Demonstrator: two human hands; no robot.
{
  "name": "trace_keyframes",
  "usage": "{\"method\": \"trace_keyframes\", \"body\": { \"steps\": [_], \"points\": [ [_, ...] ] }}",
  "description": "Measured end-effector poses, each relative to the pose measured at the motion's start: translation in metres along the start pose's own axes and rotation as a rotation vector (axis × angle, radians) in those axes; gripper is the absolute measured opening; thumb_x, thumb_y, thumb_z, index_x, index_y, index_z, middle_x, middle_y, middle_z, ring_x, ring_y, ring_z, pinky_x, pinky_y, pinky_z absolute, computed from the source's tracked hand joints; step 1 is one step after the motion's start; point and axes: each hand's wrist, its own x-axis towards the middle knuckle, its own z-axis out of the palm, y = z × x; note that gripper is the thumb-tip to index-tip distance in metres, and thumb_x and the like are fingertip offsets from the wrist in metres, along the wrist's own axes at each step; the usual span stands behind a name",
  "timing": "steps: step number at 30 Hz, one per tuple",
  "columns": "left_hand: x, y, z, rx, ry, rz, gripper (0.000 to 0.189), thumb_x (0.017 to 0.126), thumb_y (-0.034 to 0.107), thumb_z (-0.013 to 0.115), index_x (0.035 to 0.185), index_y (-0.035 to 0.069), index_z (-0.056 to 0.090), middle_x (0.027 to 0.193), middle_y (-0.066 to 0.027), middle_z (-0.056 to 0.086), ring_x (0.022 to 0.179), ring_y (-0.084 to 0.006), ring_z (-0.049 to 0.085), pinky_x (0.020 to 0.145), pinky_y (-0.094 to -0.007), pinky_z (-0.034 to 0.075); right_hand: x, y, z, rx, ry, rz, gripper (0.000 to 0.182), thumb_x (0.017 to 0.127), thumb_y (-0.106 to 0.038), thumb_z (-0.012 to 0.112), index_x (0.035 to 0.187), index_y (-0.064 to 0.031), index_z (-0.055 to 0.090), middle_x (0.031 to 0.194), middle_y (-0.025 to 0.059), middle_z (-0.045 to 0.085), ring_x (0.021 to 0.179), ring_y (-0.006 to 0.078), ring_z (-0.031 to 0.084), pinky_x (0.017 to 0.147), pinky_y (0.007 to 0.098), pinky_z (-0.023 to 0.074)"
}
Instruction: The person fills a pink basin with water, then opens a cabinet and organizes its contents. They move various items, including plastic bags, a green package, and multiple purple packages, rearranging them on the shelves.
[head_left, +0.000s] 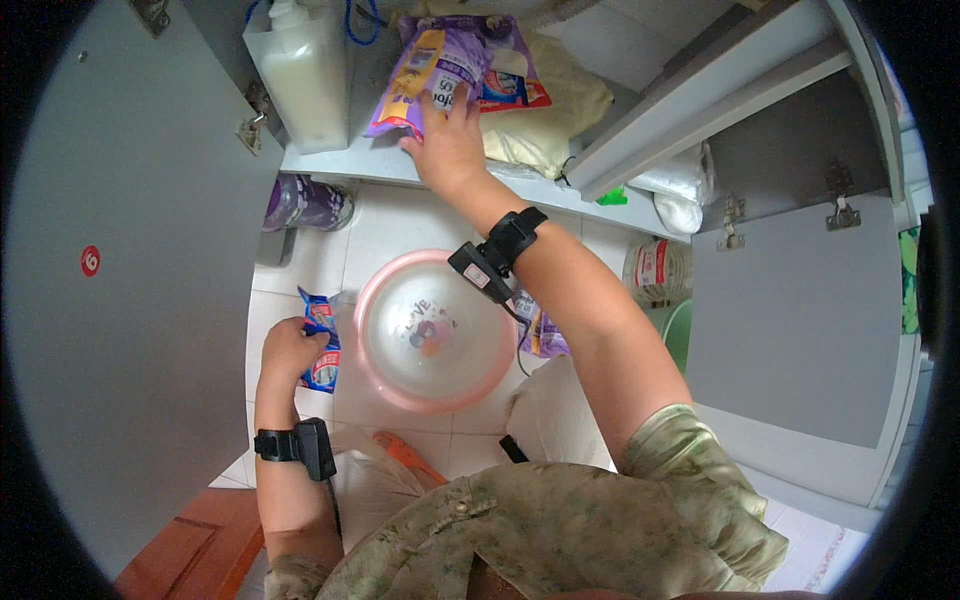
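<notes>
My right hand (450, 142) rests with spread fingers on a purple and yellow plastic pouch (431, 75) on the cabinet's bottom board; whether it grips the pouch I cannot tell. Under and behind that pouch lie another purple package (519, 56) and a pale yellow cloth or bag (581, 97). Down at the left, my left hand (292, 349) holds a blue and red plastic packet (326, 371) near the tiled floor, beside a pink-rimmed basin (364, 360) with a printed bottom. More purple packets (551, 337) lie right of the basin, partly behind my right forearm.
Grey cabinet doors stand open at left (150, 300) and right (795, 315). A white pump bottle (304, 90) stands at the board's left. Below the board are a purple patterned container (311, 202), a clear plastic jar (660, 270) and a green tub (677, 330). A shelf panel (712, 90) slants at upper right.
</notes>
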Motion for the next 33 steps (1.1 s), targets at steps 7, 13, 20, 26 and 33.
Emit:
{"method": "trace_keyframes", "body": {
  "steps": [7,13,20,26,33],
  "points": [
    [0.011,-0.004,-0.001,0.343,0.181,-0.125,0.048,0.071,0.043,0.072,0.086,-0.002,0.068,0.083,-0.0220,0.067,0.082,-0.0344,0.066,0.073,-0.0410,0.050,0.004,0.010,-0.005,0.443,0.152,0.090,0.039,0.091,-0.028,0.051,0.123,-0.0056,0.055,0.135,0.0377,0.029,0.123,0.0518,0.034,0.104,0.0475,0.0306],
    [0.031,-0.002,0.012,-0.220,0.123,0.099,0.044,0.081,0.038,0.066,0.099,-0.002,0.068,0.090,-0.0148,0.068,0.082,-0.0227,0.065,0.072,-0.0316,0.049,-0.041,0.019,-0.058,0.915,0.186,0.111,0.038,0.094,-0.025,0.043,0.124,-0.0026,0.054,0.138,0.0302,0.034,0.126,0.0395,0.040,0.105,0.0384,0.0313],
    [0.004,0.066,0.012,-1.129,-0.501,0.299,0.082,0.081,0.071,0.042,0.117,0.000,0.058,0.095,-0.0076,0.066,0.080,-0.0139,0.062,0.072,-0.0252,0.049,-0.119,-0.002,-0.149,0.872,-0.306,-0.151,0.041,0.089,-0.003,0.049,0.129,-0.0083,0.051,0.144,0.0260,0.028,0.130,0.0353,0.038,0.104,0.0358,0.0330],
    [-0.010,0.094,0.016,-1.804,-0.651,0.311,0.081,0.083,0.065,0.047,0.131,0.000,0.041,0.118,-0.0109,0.059,0.100,-0.0181,0.060,0.084,-0.0332,0.052,-0.124,-0.013,-0.144,0.569,-0.710,-0.536,0.052,0.077,-0.006,0.066,0.127,-0.0101,0.051,0.146,0.0240,0.023,0.128,0.0398,0.037,0.106,0.0393,0.0344],
    [0.001,0.080,0.032,-1.743,-0.485,0.096,0.044,0.087,0.016,0.062,0.125,0.001,0.046,0.115,-0.0128,0.059,0.101,-0.0243,0.061,0.087,-0.0384,0.051,-0.129,-0.009,-0.137,0.559,-0.664,-0.614,0.078,0.074,-0.031,0.074,0.137,-0.0044,0.036,0.142,0.0264,0.027,0.127,0.0409,0.036,0.103,0.0404,0.0356]
  ]
}}
